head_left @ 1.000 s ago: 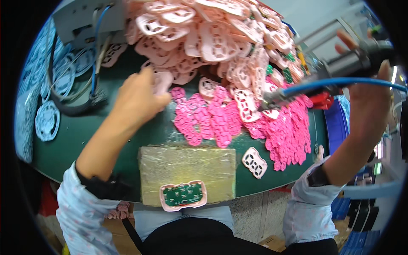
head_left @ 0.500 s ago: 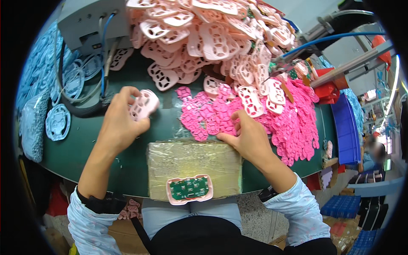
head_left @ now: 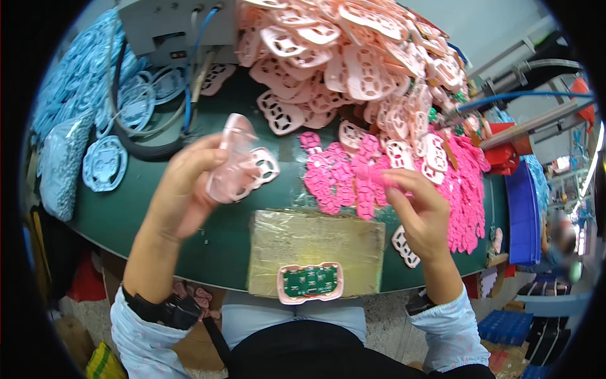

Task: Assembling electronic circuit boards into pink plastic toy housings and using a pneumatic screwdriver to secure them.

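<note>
My left hand [head_left: 189, 183] is closed on a pale pink plastic shell [head_left: 230, 180], held tilted above the green table and smeared by motion. Just right of it, partly hidden, is another pale pink shell with cut-out openings [head_left: 266, 165]. Thumb and fingers of my right hand [head_left: 424, 211] pinch a bright pink rubber button pad [head_left: 379, 177] over a spread of similar pads [head_left: 334, 174]. Before me, a taped yellowish block [head_left: 315, 237] carries a pale pink shell holding a green circuit board [head_left: 310, 281]. One more cut-out shell [head_left: 404, 246] lies beside my right wrist.
Pale pink shells [head_left: 366, 69] are heaped high at the back, with bright pink pads [head_left: 466, 196] piled at the right. Light blue parts [head_left: 104, 164] and a grey box with cables [head_left: 177, 28] stand left. A metal arm [head_left: 530, 126] reaches in beside a blue bin [head_left: 522, 215].
The left hand has turned the shell upward. My right hand has moved right, now with a bright pink pad in its fingers. The whole view has shifted, moving the scene rightward.
</note>
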